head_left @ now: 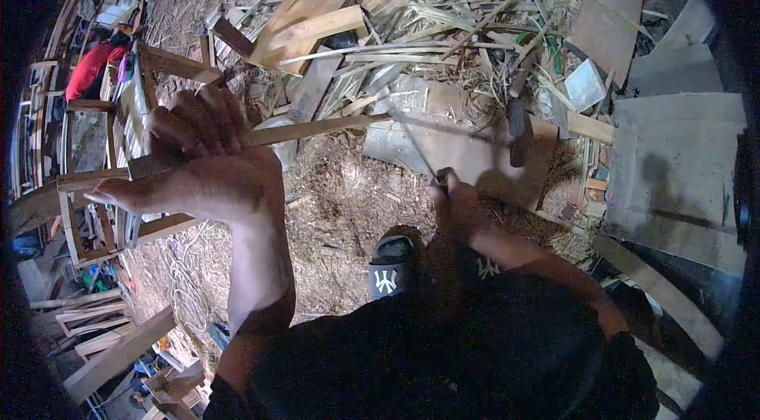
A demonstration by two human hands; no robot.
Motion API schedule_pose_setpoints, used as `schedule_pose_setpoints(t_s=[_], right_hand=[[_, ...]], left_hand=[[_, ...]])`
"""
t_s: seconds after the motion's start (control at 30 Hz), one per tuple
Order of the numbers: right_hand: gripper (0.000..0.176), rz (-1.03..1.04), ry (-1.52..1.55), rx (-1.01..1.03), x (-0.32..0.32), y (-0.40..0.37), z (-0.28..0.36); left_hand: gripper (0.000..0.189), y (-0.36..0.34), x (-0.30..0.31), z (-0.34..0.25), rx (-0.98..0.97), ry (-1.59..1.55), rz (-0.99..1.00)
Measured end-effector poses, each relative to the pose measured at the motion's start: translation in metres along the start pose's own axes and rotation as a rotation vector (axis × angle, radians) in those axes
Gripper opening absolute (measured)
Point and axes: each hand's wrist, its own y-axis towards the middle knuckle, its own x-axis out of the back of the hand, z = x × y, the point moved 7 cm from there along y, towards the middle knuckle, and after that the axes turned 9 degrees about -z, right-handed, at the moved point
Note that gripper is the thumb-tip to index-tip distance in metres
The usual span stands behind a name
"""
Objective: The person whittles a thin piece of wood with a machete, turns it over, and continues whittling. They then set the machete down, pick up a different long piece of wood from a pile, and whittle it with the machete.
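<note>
My left hand is closed around a wooden strip, its thumb pointing to the left. The strip runs right from the hand and ends over the middle of the floor. A wooden frame with slats stands just under and beside this hand. My right hand, in a fist, grips a thin, straight tool with a long narrow blade. That blade slants up and left, its far end close to the tip of the strip. The tool's handle is mostly hidden in my fingers.
Wood scraps and offcuts are heaped at the back. A flattened cardboard sheet lies at right, a curved plank below it. Shavings cover the floor. Coiled cord and a plank are at lower left. My slippers show below.
</note>
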Motion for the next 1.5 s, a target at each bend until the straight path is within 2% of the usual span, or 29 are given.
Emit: schedule_pose_setpoints(t_s=[0.07, 0.13, 0.17, 0.2, 0.23, 0.27, 0.3, 0.4, 0.43, 0.47, 0.5, 0.53, 0.6, 0.67, 0.73, 0.77, 0.8, 0.87, 0.9, 0.93, 1.0, 1.03, 1.07, 1.13, 1.23, 1.37, 1.43, 1.47, 1.5], right_hand=[[0.037, 0.106, -0.374, 0.093, -0.029, -0.005, -0.044], [0.042, 0.147, -0.348, 0.093, -0.037, -0.002, -0.048], [0.039, 0.078, -0.259, 0.031, -0.031, 0.001, -0.044], [0.040, 0.010, -0.171, -0.030, -0.021, 0.005, -0.037], [0.044, 0.159, -0.084, -0.256, -0.014, 0.010, -0.031], [0.044, 0.160, -0.086, -0.253, -0.003, 0.013, -0.014], [0.046, 0.093, -0.085, -0.169, 0.010, 0.017, 0.006], [0.050, -0.001, -0.005, -0.085, 0.028, 0.020, 0.038], [0.047, -0.023, 0.054, -0.021, 0.027, 0.015, 0.041], [0.044, -0.046, 0.116, 0.044, 0.026, 0.009, 0.043], [0.035, 0.030, 0.244, -0.251, 0.004, 0.000, 0.004], [0.035, 0.030, 0.245, -0.250, -0.009, -0.004, -0.022], [0.028, 0.053, -0.378, 0.212, -0.022, -0.007, -0.028], [0.029, -0.043, -0.241, 0.134, -0.019, -0.007, -0.037], [0.032, -0.095, -0.488, 0.584, -0.015, -0.007, -0.024], [0.038, 0.197, -0.019, -0.198, -0.015, 0.007, -0.061], [0.038, 0.196, -0.024, -0.196, -0.005, 0.008, -0.041], [0.042, 0.026, -0.030, -0.093, 0.023, 0.012, 0.011], [0.038, 0.037, -0.036, -0.102, 0.029, 0.011, 0.019], [0.038, 0.041, -0.044, -0.101, 0.030, 0.011, 0.017], [0.034, -0.097, -0.019, -0.102, 0.040, 0.012, 0.007], [0.031, -0.117, -0.187, 0.029, 0.041, 0.010, -0.004], [0.031, -0.116, -0.193, 0.031, 0.038, 0.008, -0.023], [0.027, -0.055, -0.109, -0.224, 0.034, 0.001, -0.068], [0.024, -0.068, -0.158, -0.036, 0.056, -0.008, -0.030], [0.021, -0.066, -0.050, -0.033, 0.072, -0.005, 0.004], [0.022, -0.182, 0.190, 0.086, 0.080, -0.007, 0.013], [0.022, -0.181, 0.190, 0.082, 0.079, -0.007, 0.007], [0.023, -0.102, -0.029, 0.031, 0.068, -0.009, -0.010]], left_hand=[[0.073, 0.002, 0.009, 0.002, 0.014, -0.021, -0.119], [0.077, 0.007, 0.006, 0.008, 0.002, -0.095, 0.286], [0.077, 0.007, 0.003, 0.010, 0.008, -0.091, 0.290], [0.076, 0.010, 0.005, 0.011, -0.032, -0.052, 0.173], [0.076, 0.013, 0.010, 0.010, -0.078, -0.018, 0.053], [0.076, 0.013, 0.014, 0.011, -0.080, -0.019, 0.052], [0.054, 0.012, 0.022, 0.010, -0.137, 0.020, 0.040], [0.044, 0.003, 0.007, -0.001, -0.164, 0.119, -0.049], [0.050, 0.001, 0.002, -0.002, -0.136, 0.173, -0.116], [0.050, 0.002, 0.005, 0.001, -0.137, 0.178, -0.118], [0.040, 0.001, 0.004, 0.000, -0.246, 0.181, -0.031], [0.036, -0.002, 0.003, -0.001, -0.356, 0.180, 0.058], [0.038, -0.001, 0.010, 0.005, -0.244, 0.015, 0.111], [0.037, -0.003, 0.011, 0.004, -0.248, 0.131, 0.044], [0.032, -0.002, 0.017, 0.003, -0.266, 0.186, -0.017], [0.032, -0.001, 0.021, 0.001, -0.293, 0.227, -0.088], [0.032, 0.003, 0.025, -0.002, -0.293, 0.223, -0.091], [0.033, 0.001, 0.010, -0.012, -0.236, -0.034, 0.374], [0.029, 0.001, 0.005, -0.013, -0.038, -0.207, 0.309], [0.029, -0.003, -0.005, -0.016, -0.038, -0.209, 0.300], [0.027, -0.012, -0.013, -0.023, -0.229, 0.013, 0.097], [0.025, -0.023, -0.024, -0.018, -0.220, 0.014, 0.185], [0.024, -0.025, -0.017, 0.003, -0.359, 0.020, 0.210], [0.024, -0.024, -0.012, 0.011, -0.208, -0.052, 0.071], [0.023, -0.025, -0.018, 0.011, -0.130, 0.050, -0.080], [0.021, -0.027, -0.022, 0.015, -0.126, 0.045, -0.017], [0.020, -0.031, -0.026, 0.016, -0.128, 0.053, 0.010], [0.020, -0.033, -0.028, 0.016, -0.132, 0.057, 0.014], [0.020, -0.034, -0.030, 0.016, -0.133, 0.066, 0.015]])
